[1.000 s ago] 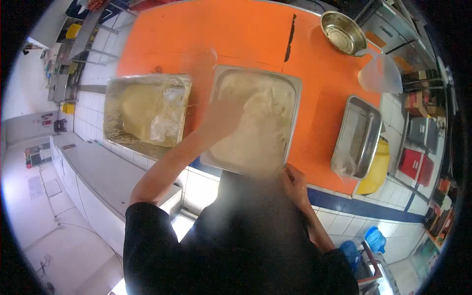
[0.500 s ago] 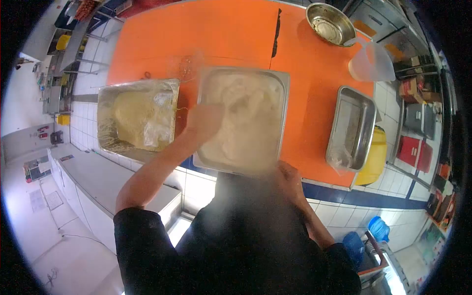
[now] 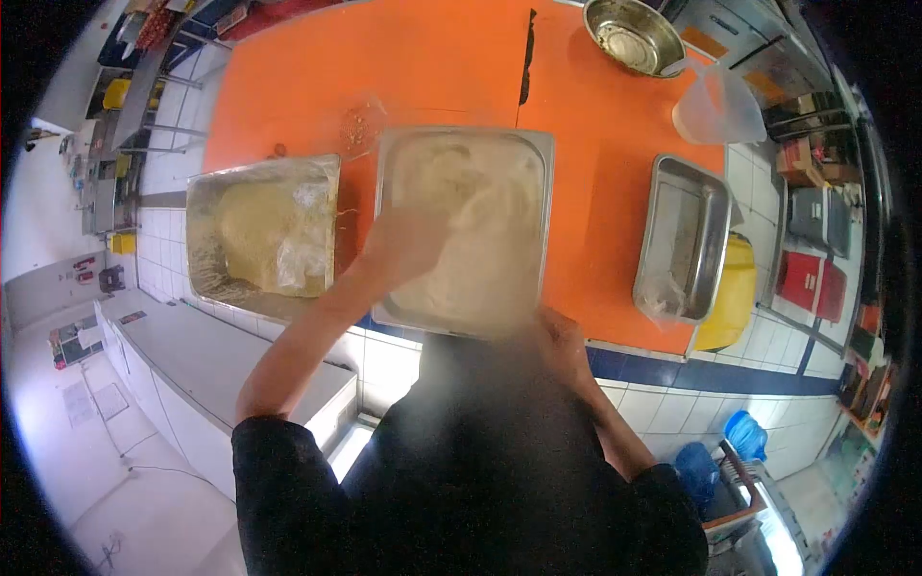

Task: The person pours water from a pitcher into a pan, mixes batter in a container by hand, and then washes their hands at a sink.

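Note:
A deep square metal pan stands at the table's near edge and holds a pale, flour-like mass with an uneven surface. My left hand reaches over the left rim into this pan, low over the mass. Motion and haze smear its fingers. At the pan's near right corner, my right hand has its fingers curled against the rim. To the left is a second metal pan with a yellowish mass and crumpled clear plastic in it.
The orange table bears an oblong steel pan with a clear plastic bag at its near end. Farther back are a round metal bowl and a translucent jug. A yellow container stands beyond the right edge.
My left hand has moved slightly right and deeper over the pale mass, whose surface looks rearranged. My right hand stays at the corner. The whole view has shifted a little.

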A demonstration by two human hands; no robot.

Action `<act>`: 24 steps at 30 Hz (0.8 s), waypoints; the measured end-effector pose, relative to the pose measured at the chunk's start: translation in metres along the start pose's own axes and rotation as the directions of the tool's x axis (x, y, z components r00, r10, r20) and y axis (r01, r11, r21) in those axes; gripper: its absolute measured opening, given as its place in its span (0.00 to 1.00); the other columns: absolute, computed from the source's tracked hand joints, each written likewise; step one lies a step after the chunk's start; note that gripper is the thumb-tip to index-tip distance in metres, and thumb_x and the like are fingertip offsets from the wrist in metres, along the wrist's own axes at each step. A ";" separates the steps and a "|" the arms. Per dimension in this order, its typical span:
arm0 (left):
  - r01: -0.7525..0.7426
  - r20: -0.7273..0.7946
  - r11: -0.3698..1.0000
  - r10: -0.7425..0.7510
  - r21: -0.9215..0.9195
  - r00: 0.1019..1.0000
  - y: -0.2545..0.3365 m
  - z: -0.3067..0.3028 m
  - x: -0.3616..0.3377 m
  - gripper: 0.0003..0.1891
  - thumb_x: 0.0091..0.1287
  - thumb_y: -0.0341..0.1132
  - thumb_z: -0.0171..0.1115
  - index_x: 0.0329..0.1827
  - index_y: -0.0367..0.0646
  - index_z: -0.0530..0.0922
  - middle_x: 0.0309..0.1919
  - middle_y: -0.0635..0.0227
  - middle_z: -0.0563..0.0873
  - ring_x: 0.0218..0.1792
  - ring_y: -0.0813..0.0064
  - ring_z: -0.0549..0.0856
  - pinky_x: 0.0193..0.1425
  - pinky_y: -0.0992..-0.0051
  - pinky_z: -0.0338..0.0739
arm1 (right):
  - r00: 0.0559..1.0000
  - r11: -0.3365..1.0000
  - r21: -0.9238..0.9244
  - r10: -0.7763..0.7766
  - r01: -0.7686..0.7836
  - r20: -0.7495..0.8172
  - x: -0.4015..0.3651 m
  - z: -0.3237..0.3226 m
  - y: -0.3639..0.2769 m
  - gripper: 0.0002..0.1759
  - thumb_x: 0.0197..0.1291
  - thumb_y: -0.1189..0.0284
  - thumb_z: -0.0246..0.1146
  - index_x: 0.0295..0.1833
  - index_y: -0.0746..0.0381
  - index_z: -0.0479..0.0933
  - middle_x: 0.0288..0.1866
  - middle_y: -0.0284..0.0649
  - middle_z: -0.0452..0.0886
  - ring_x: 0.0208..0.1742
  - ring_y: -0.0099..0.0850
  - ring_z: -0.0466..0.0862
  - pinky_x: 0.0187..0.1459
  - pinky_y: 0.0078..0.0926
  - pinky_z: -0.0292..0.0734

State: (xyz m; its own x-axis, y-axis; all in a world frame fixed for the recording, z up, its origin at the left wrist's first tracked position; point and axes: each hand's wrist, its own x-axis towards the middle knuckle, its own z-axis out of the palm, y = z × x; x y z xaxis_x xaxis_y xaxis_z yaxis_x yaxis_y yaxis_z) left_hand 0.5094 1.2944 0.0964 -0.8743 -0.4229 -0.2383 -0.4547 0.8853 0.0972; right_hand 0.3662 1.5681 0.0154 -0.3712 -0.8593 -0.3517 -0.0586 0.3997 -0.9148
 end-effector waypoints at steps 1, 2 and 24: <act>0.006 0.003 1.000 -0.006 0.001 1.000 0.009 -0.011 -0.010 0.09 0.61 0.34 0.58 0.41 0.44 0.81 0.27 0.59 0.86 0.30 0.57 0.87 0.31 0.57 0.81 | 0.999 0.999 0.025 0.039 -0.040 0.011 0.001 0.003 0.007 0.09 0.67 0.72 0.59 0.39 0.69 0.75 0.22 0.38 0.75 0.24 0.22 0.70 0.27 0.27 0.68; 0.006 0.147 1.000 -0.007 0.003 0.989 0.017 -0.026 -0.017 0.08 0.62 0.35 0.58 0.40 0.43 0.81 0.27 0.58 0.85 0.31 0.56 0.87 0.33 0.57 0.81 | 0.999 0.999 0.029 0.037 -0.037 0.012 0.003 0.002 0.001 0.09 0.67 0.72 0.59 0.39 0.69 0.75 0.22 0.38 0.75 0.24 0.22 0.70 0.27 0.27 0.68; 0.177 -0.035 0.974 -0.174 0.142 0.984 -0.031 0.015 0.020 0.08 0.60 0.33 0.57 0.28 0.42 0.83 0.24 0.57 0.86 0.27 0.58 0.88 0.28 0.60 0.81 | 0.998 0.999 0.017 0.037 -0.038 0.054 0.002 -0.005 -0.030 0.10 0.68 0.73 0.57 0.48 0.69 0.77 0.28 0.37 0.79 0.28 0.22 0.77 0.30 0.25 0.76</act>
State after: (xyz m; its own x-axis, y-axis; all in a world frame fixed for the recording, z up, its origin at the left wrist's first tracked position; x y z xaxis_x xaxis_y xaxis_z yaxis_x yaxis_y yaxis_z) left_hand 0.5087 1.2613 0.0738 -0.7872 -0.5770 -0.2178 -0.5736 0.8147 -0.0850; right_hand 0.3629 1.5558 0.0429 -0.3223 -0.8599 -0.3958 -0.0282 0.4266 -0.9040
